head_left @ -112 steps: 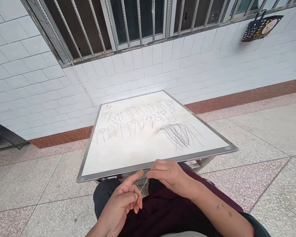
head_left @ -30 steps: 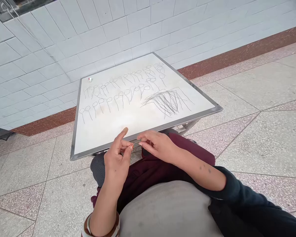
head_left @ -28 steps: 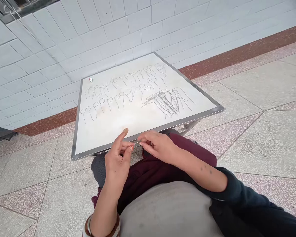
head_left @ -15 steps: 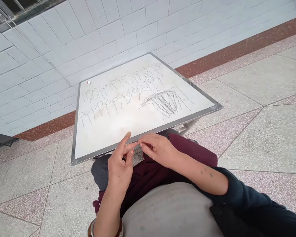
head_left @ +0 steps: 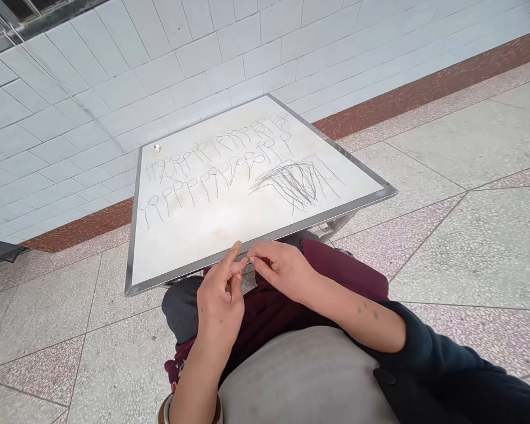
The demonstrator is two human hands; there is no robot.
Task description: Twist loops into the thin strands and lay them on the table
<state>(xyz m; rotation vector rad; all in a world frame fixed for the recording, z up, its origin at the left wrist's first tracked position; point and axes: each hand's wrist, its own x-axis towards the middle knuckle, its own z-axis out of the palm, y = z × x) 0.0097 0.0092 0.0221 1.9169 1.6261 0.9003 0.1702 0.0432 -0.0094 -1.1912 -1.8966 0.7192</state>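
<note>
My left hand [head_left: 221, 288] and my right hand [head_left: 282, 268] meet just in front of the near edge of a white table [head_left: 194, 247]. Both have their fingers pinched together, the fingertips almost touching. Whatever thin thing sits between them is too small to make out. One left finger, with a tan covering on its tip, points up past the table edge. On the tabletop lie rows of thin dark wire-like pieces with looped ends [head_left: 212, 182]. To their right is a loose, criss-crossed pile of straight, thin wire-like strands [head_left: 300, 179].
A small white and red object [head_left: 158, 148] lies at the table's far left corner. Behind the table rises a white tiled wall [head_left: 194, 65]. Speckled stone floor [head_left: 468, 247] surrounds it. My knees, in dark red cloth [head_left: 344, 268], reach under the near edge.
My left hand has shifted slightly right and its fingers have drawn in closer to the right hand's fingertips. The right hand has barely moved. The pieces on the table lie as before.
</note>
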